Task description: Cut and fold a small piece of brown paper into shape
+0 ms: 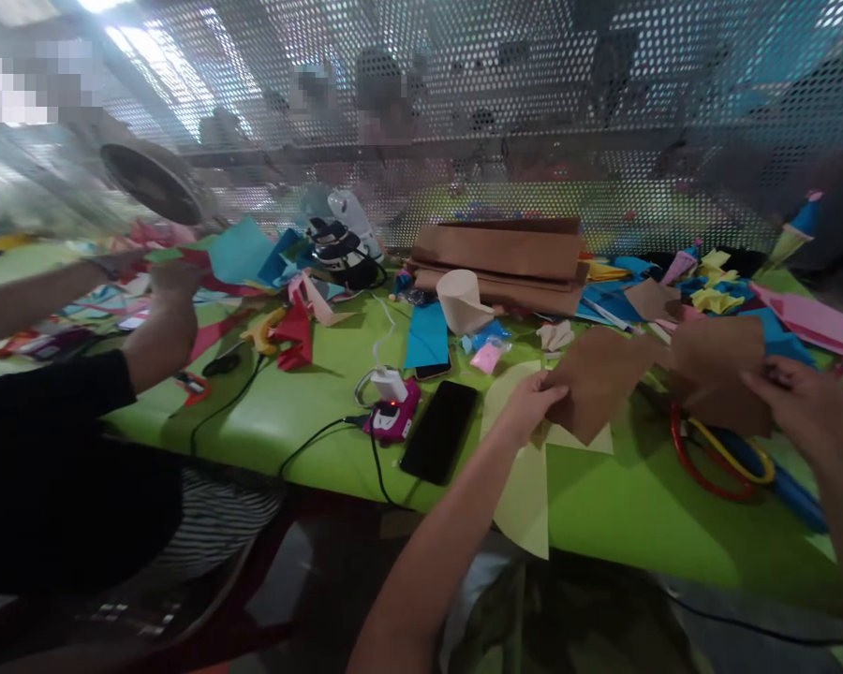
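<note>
Two hands held one thin brown paper sheet: left hand fingers pinched its near-left edge, right hand fingers gripped the right; light, floppy, easily creased, best held by edges.

Two pieces of brown paper and sit just above a lime-green table, side by side and apart. The left piece, angular and tilted with a corner pointing to 7 o'clock, overlaps a pale yellow sheet. The right piece, at 3 o'clock from it, looks creased and roughly rectangular.
</note>
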Tool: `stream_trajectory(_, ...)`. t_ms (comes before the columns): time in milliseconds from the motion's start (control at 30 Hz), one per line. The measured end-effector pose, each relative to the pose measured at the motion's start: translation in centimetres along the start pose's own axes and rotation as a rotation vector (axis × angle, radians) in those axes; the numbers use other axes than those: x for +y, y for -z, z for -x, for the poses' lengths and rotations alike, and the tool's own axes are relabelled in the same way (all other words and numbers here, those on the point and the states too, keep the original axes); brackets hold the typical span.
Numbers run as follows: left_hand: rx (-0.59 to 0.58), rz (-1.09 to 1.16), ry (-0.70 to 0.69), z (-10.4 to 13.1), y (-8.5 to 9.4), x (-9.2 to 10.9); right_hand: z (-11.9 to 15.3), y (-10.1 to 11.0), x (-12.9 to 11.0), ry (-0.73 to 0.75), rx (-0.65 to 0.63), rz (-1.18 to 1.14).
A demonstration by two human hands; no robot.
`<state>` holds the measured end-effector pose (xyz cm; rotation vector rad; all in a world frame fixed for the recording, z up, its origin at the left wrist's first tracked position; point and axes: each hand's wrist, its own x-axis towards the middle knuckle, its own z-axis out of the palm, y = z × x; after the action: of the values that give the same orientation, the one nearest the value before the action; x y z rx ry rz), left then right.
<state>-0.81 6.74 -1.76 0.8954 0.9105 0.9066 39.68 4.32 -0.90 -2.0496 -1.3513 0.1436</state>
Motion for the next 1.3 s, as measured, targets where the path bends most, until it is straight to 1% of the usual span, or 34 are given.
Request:
stream_trajectory(67,0.000,-0.019,-0.003,-0.1,0.3,-0.2,-1.0,0.0,1.2,-0.037,-0.042,0.217)
stream_trajectory(133,-0.007,-0.025,-0.004,-0.2,0.3,-0.4,-1.3,-0.2,1.9,-0.061,-0.086,0.333)
stream_trajectory(233,-0.010,0.007,0.014,-0.1,0.3,-0.4,-0.9,-0.4,1.9,-0.040,-0.093,0.312)
stream_trajectory(300,-0.002,0.040,0.028,0.0,0.2,-0.2,-0.3,-0.2,1.3,0.001,-0.013,0.302)
stream_trajectory(367,0.000,0.076,0.038,0.2,0.0,-0.2,0.4,0.2,0.4,0.096,0.122,0.346)
stream_trajectory(433,-0.020,0.115,0.044,0.3,-0.2,-0.3,1.4,0.8,-1.0,0.258,0.223,0.341)
stream_trajectory(467,-0.030,0.129,0.042,0.4,-0.3,-0.4,2.0,1.0,-2.0,0.347,0.232,0.286)
stream_trajectory(500,-0.039,0.137,0.039,0.4,-0.4,-0.6,2.7,1.0,-3.0,0.416,0.216,0.203)
stream_trajectory(533,-0.045,0.139,0.034,0.3,-0.5,-0.7,3.4,1.0,-4.2,0.443,0.186,0.104)
stream_trajectory(567,-0.047,0.139,0.027,0.3,-0.6,-0.8,4.2,0.7,-5.4,0.453,0.116,-0.004)
stream_trajectory(600,-0.047,0.140,0.019,0.3,-0.7,-1.0,5.0,0.3,-6.7,0.427,0.008,-0.130)
stream_trajectory(633,-0.050,0.148,0.012,0.3,-0.9,-1.0,5.8,-0.2,-8.1,0.345,-0.154,-0.283)
stream_trajectory(700,-0.068,0.179,0.003,0.3,-1.1,-1.1,7.1,-1.6,-10.4,0.125,-0.410,-0.583)
stream_trajectory(733,-0.083,0.192,0.002,0.4,-1.2,-1.1,7.6,-2.3,-11.4,0.031,-0.502,-0.690)
stream_trajectory(767,-0.100,0.196,0.007,0.5,-1.3,-1.0,8.0,-3.0,-12.2,-0.032,-0.554,-0.758)
stream_trajectory(833,-0.114,0.174,0.017,0.8,-1.5,-0.8,8.6,-4.1,-13.2,-0.094,-0.583,-0.825)
stream_trajectory(900,-0.081,0.124,-0.010,0.9,-1.6,-0.6,8.8,-4.7,-13.4,-0.104,-0.563,-0.836)
stream_trajectory(1000,-0.029,0.087,-0.079,0.7,-1.7,-0.5,9.1,-5.0,-12.9,-0.111,-0.581,-0.843)
stream_trajectory(1100,-0.042,0.083,-0.093,0.4,-1.7,-0.7,9.3,-5.3,-12.3,-0.134,-0.605,-0.875)
stream_trajectory(1233,-0.037,0.022,-0.109,0.2,-1.6,-1.1,9.6,-5.7,-11.9,-0.167,-0.570,-0.890)
stream_trajectory(1300,-0.050,0.029,-0.121,0.3,-1.6,-1.0,9.6,-5.7,-11.9,-0.193,-0.549,-0.915)
